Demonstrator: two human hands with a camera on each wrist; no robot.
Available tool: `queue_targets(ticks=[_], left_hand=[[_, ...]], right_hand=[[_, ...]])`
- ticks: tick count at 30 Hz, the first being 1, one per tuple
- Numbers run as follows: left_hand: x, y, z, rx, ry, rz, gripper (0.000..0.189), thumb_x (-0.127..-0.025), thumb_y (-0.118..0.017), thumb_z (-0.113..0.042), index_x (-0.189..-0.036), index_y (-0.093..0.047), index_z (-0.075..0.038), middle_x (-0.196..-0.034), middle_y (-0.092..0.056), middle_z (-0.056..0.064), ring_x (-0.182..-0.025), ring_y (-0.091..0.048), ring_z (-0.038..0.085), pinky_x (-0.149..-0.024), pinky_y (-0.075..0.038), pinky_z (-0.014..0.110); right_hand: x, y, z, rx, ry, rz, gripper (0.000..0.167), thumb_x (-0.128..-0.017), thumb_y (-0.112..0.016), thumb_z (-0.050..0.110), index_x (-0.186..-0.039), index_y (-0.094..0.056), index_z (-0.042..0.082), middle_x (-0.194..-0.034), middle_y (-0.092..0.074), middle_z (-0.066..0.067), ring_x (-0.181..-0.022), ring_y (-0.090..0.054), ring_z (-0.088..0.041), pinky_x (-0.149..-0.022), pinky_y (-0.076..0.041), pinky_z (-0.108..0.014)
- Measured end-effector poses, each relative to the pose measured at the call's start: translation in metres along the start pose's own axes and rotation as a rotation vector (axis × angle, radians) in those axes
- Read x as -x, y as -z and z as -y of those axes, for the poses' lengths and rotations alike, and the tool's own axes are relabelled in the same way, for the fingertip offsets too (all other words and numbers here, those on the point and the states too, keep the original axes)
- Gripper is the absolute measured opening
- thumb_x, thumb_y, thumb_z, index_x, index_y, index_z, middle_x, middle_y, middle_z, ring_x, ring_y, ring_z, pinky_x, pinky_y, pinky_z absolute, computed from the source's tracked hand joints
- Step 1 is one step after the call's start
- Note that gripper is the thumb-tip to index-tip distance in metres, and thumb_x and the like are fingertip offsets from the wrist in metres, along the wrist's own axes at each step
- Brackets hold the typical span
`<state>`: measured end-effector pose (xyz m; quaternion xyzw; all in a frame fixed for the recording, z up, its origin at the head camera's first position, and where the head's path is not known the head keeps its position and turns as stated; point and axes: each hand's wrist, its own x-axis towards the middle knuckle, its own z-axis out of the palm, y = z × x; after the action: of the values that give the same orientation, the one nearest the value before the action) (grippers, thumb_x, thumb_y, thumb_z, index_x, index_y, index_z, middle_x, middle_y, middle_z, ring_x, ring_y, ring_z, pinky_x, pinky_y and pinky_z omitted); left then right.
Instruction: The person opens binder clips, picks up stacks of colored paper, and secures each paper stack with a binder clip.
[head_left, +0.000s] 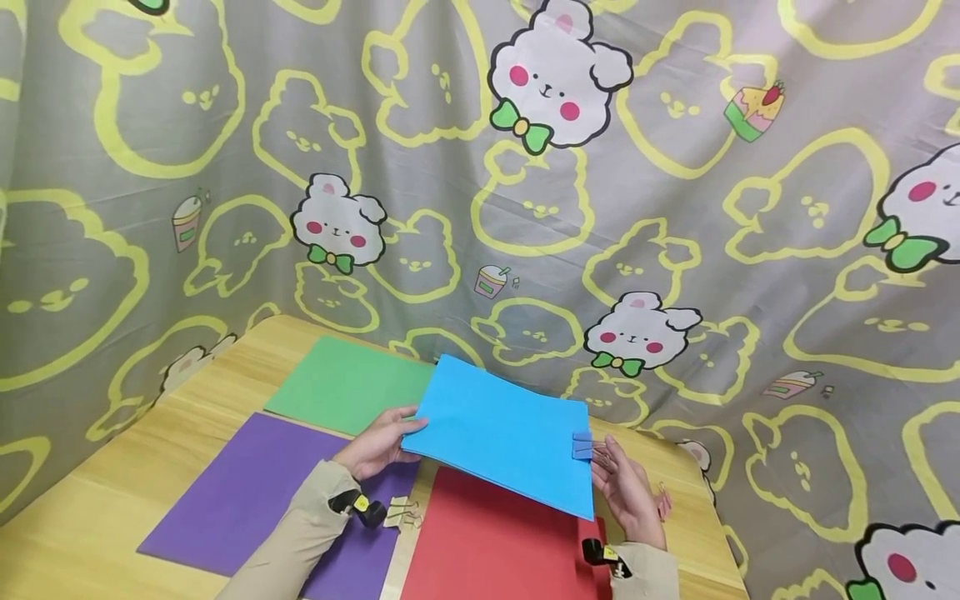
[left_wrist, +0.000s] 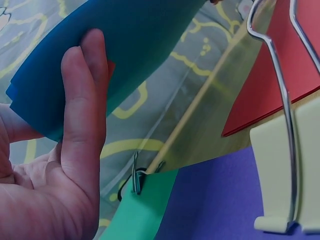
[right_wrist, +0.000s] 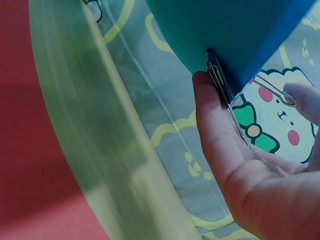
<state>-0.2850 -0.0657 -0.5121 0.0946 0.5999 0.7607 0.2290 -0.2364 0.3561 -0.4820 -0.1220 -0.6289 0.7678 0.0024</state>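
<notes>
A stack of blue sheets [head_left: 502, 433] is held up, tilted, above the table. My left hand [head_left: 378, 442] pinches its left edge, thumb on top; in the left wrist view two straight fingers [left_wrist: 82, 100] lie against the underside. On the right edge sits a blue binder clip [head_left: 582, 446] with its wire handles spread outward. My right hand [head_left: 626, 492] holds that clip by the handles: the right wrist view shows the thumb [right_wrist: 305, 100] at one handle and a finger [right_wrist: 215, 120] along the other, beneath the sheets.
Red sheets [head_left: 487, 542] lie below the blue stack, purple sheets [head_left: 232, 492] to the left, green sheets [head_left: 352, 383] behind. A cream binder clip [head_left: 401, 512] is at the purple edge, a dark green clip [left_wrist: 137, 182] on the green sheets, a pink clip [head_left: 663, 502] near my right wrist. A patterned curtain [head_left: 420, 208] hangs behind.
</notes>
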Motion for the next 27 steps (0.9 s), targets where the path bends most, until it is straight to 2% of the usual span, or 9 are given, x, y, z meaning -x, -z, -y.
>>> queue_targets(ticks=[5, 8, 12, 15, 18, 20, 22, 24, 27], left_hand=[[-0.0015, 0.0006, 0.0002, -0.006, 0.0, -0.011, 0.078, -0.109, -0.053, -0.025, -0.163, -0.006, 0.006, -0.167, -0.018, 0.03, -0.125, -0.063, 0.024, -0.106, -0.054, 0.055], [-0.0018, 0.0004, 0.0011, -0.004, 0.006, -0.022, 0.078, -0.108, -0.054, -0.025, -0.163, -0.007, 0.005, -0.166, -0.02, 0.031, -0.13, -0.06, 0.033, -0.106, -0.054, 0.056], [-0.0004, -0.001, 0.0023, -0.01, 0.006, -0.024, 0.078, -0.108, -0.054, -0.025, -0.162, -0.007, 0.007, -0.166, -0.02, 0.031, -0.132, -0.058, 0.036, -0.105, -0.055, 0.056], [0.0003, -0.0025, 0.0029, -0.015, 0.003, -0.021, 0.079, -0.108, -0.055, -0.025, -0.162, -0.008, 0.007, -0.166, -0.019, 0.031, -0.128, -0.061, 0.027, -0.104, -0.055, 0.055], [0.0001, -0.0024, 0.0042, -0.009, 0.005, -0.012, 0.078, -0.108, -0.054, -0.025, -0.162, -0.008, 0.007, -0.159, -0.038, 0.03, -0.116, -0.068, 0.019, -0.105, -0.054, 0.055], [-0.0003, -0.0016, 0.0054, -0.008, 0.005, -0.004, 0.078, -0.108, -0.054, -0.025, -0.162, -0.007, 0.007, -0.145, -0.056, 0.024, -0.107, -0.07, 0.014, -0.105, -0.053, 0.056], [-0.0007, -0.0008, 0.006, -0.004, 0.007, 0.005, 0.078, -0.109, -0.053, -0.024, -0.162, -0.006, 0.008, -0.13, -0.067, 0.014, -0.1, -0.072, 0.012, -0.106, -0.053, 0.056], [-0.0011, 0.0, 0.0062, -0.002, 0.006, 0.013, 0.079, -0.109, -0.053, -0.025, -0.162, -0.004, 0.008, -0.124, -0.07, 0.004, -0.098, -0.073, 0.011, -0.107, -0.052, 0.057], [-0.0019, 0.0009, 0.0053, 0.001, 0.001, 0.023, 0.08, -0.109, -0.053, -0.026, -0.162, -0.003, 0.008, -0.123, -0.069, 0.001, -0.099, -0.073, 0.01, -0.108, -0.051, 0.058]], right_hand=[[-0.0012, -0.0001, 0.0005, -0.026, 0.016, 0.023, 0.03, -0.11, -0.049, 0.035, -0.105, -0.067, 0.011, -0.097, -0.072, 0.003, -0.087, -0.074, -0.009, -0.082, -0.062, -0.022], [-0.0012, 0.0014, -0.0006, -0.032, 0.022, 0.035, 0.03, -0.11, -0.049, 0.035, -0.105, -0.068, 0.011, -0.098, -0.071, 0.003, -0.086, -0.074, -0.009, -0.082, -0.062, -0.022], [0.0001, 0.0031, -0.0034, 0.013, 0.031, 0.033, 0.035, -0.11, -0.049, 0.037, -0.115, -0.066, 0.006, -0.102, -0.07, 0.003, -0.091, -0.073, -0.009, -0.083, -0.062, -0.022], [0.0015, 0.0043, -0.0046, 0.05, 0.028, 0.018, 0.04, -0.11, -0.048, 0.039, -0.123, -0.062, 0.004, -0.104, -0.07, 0.004, -0.096, -0.073, -0.008, -0.086, -0.061, -0.021], [0.0018, 0.005, -0.0049, 0.06, 0.024, 0.005, 0.041, -0.11, -0.049, 0.04, -0.125, -0.063, 0.005, -0.104, -0.071, 0.006, -0.097, -0.072, -0.007, -0.086, -0.06, -0.021], [0.0017, 0.0053, -0.0047, 0.055, 0.023, 0.003, 0.038, -0.11, -0.049, 0.041, -0.121, -0.065, 0.007, -0.103, -0.071, 0.006, -0.095, -0.072, -0.007, -0.085, -0.061, -0.021], [0.0013, 0.0059, -0.0046, 0.051, 0.024, 0.006, 0.036, -0.11, -0.049, 0.04, -0.117, -0.066, 0.01, -0.102, -0.072, 0.006, -0.094, -0.073, -0.007, -0.084, -0.061, -0.021], [0.0008, 0.0065, -0.0042, 0.049, 0.022, 0.01, 0.034, -0.11, -0.049, 0.04, -0.115, -0.067, 0.012, -0.102, -0.072, 0.006, -0.092, -0.072, -0.006, -0.083, -0.061, -0.021], [0.0001, 0.0069, -0.0034, 0.051, 0.019, 0.007, 0.033, -0.11, -0.049, 0.04, -0.115, -0.067, 0.013, -0.101, -0.071, 0.007, -0.091, -0.071, -0.005, -0.083, -0.061, -0.02]])
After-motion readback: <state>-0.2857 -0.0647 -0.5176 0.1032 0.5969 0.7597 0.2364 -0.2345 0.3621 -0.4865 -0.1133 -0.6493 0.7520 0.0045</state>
